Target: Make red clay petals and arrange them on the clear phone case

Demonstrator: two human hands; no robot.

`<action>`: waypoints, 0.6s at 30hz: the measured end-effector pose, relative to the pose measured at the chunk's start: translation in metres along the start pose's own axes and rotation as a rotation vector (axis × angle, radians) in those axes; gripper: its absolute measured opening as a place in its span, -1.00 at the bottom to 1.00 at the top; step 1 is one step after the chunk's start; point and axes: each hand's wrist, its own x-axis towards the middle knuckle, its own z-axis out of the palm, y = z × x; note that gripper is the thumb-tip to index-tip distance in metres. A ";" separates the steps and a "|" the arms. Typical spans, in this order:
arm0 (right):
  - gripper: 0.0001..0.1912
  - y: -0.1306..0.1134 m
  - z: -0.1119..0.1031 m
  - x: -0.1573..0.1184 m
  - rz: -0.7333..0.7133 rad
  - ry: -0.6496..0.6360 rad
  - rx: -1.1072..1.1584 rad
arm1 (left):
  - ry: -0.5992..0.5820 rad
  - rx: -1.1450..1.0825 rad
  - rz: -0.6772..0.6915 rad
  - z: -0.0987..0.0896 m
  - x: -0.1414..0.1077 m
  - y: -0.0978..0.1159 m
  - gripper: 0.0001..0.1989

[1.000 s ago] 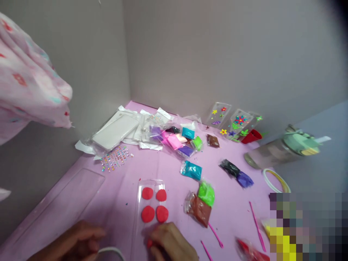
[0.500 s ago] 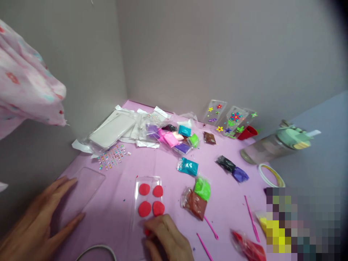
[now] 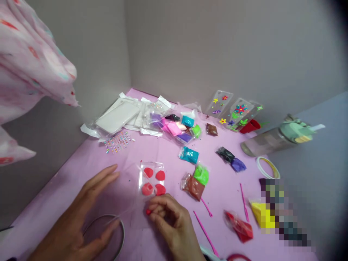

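Observation:
My left hand (image 3: 89, 214) holds a thin clear plate (image 3: 127, 194) by its edges, fingers and thumb spread wide. The plate is tilted, and its right part overlaps a clear case (image 3: 154, 166). Several flat red discs (image 3: 160, 175) lie on that case, some seen partly through the plate. At the case's near end, my right hand (image 3: 172, 224) pinches a small red piece (image 3: 148, 211) between its fingertips. The underside of that piece is hidden.
Brown (image 3: 196, 188) and green packets lie right of the case, with pink tools (image 3: 205, 232) nearby. A ring (image 3: 123, 237) lies under my left hand. Packets and white packages (image 3: 118, 117) sit behind; a bottle (image 3: 272, 139) and decorated cases (image 3: 240, 110) stand back right.
My left hand has carried the clear plate right, over part of the case with the discs. My right hand has turned, showing the pinched red piece more clearly. The view has shifted slightly.

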 end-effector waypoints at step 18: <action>-0.58 -0.011 -0.010 -0.014 0.184 -0.083 0.228 | -0.224 -0.031 0.111 0.006 -0.004 0.020 -0.22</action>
